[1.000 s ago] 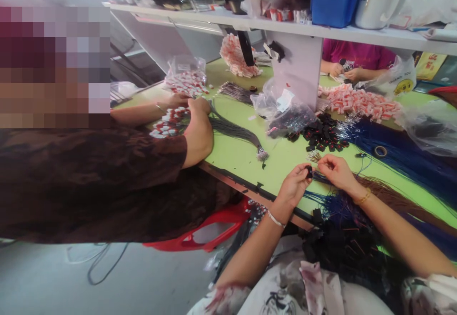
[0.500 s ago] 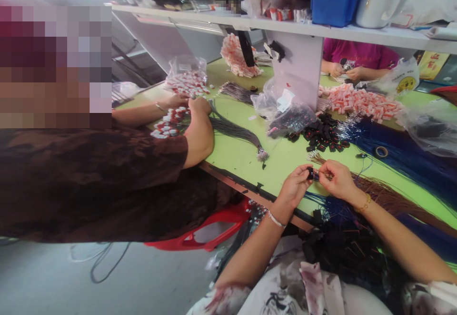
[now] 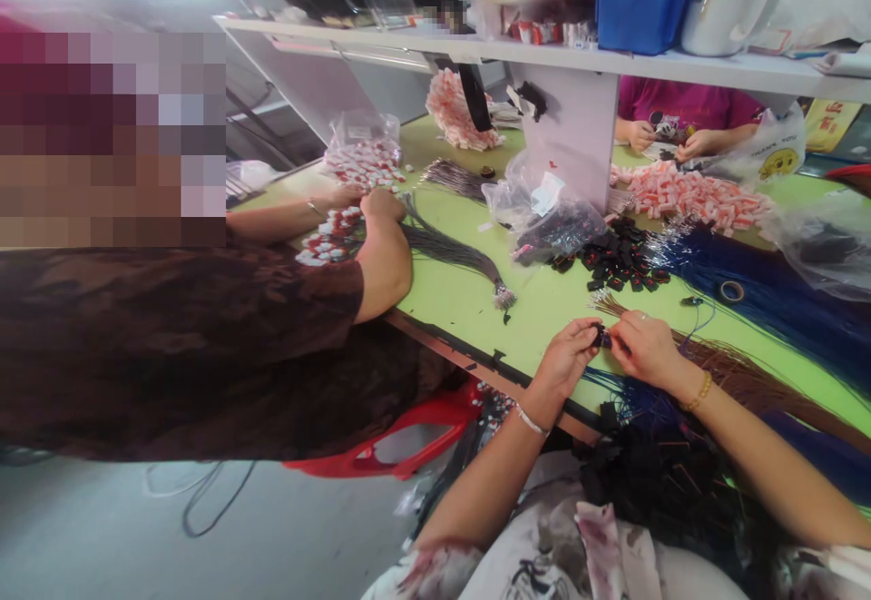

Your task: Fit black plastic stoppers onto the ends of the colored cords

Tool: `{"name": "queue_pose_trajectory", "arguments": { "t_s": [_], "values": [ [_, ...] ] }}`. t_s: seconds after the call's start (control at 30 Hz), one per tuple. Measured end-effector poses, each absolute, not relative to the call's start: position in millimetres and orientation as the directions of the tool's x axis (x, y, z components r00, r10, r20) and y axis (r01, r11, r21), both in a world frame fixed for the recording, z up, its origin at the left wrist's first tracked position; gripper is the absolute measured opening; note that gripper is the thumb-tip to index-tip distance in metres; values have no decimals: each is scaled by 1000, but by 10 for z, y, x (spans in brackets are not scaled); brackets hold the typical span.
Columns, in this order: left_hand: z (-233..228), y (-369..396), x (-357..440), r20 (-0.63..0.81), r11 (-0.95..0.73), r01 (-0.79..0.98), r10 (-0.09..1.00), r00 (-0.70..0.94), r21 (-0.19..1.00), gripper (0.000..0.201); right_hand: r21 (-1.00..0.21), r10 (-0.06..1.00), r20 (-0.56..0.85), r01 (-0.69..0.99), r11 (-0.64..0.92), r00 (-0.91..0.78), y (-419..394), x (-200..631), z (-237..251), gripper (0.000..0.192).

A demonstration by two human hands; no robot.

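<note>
My left hand (image 3: 568, 359) pinches a small black plastic connector housing (image 3: 598, 335) between thumb and fingers, above the front edge of the green table. Close against it, my right hand (image 3: 646, 348) has its fingertips pressed together on a thin wire at the housing's side; the wire's tip is too small to make out. Brown wires (image 3: 741, 368) with metal ends lie just behind and to the right of my right hand. Below my hands are dark blue wires (image 3: 643, 405) and a heap of black housings (image 3: 660, 477) at my lap. More black housings (image 3: 622, 255) are piled farther back.
At the left, a co-worker's arm (image 3: 385, 264) reaches over red-and-white connectors (image 3: 330, 237). Grey wires (image 3: 455, 246) lie mid-table. Blue wires (image 3: 768, 309) and a tape roll (image 3: 731, 290) are at the right. A shelf (image 3: 544, 54) spans above; another person's hands (image 3: 698, 143) work opposite.
My hands keep close together at the housing, which has turned slightly in my left fingers. My right hand has tipped a little over it. The whole view has shifted slightly.
</note>
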State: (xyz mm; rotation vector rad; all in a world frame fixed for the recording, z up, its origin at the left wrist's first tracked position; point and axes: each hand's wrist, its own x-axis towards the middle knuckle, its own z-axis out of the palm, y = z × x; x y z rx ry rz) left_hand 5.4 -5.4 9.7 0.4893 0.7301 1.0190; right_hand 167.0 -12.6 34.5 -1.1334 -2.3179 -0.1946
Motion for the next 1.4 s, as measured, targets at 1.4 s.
{"name": "queue_pose_trajectory", "arguments": {
  "t_s": [1.4],
  "values": [
    [350, 458, 166, 269, -283, 73, 950, 158, 956, 10, -785, 921, -105, 600, 155, -375, -117, 1289, 324, 10]
  ]
}}
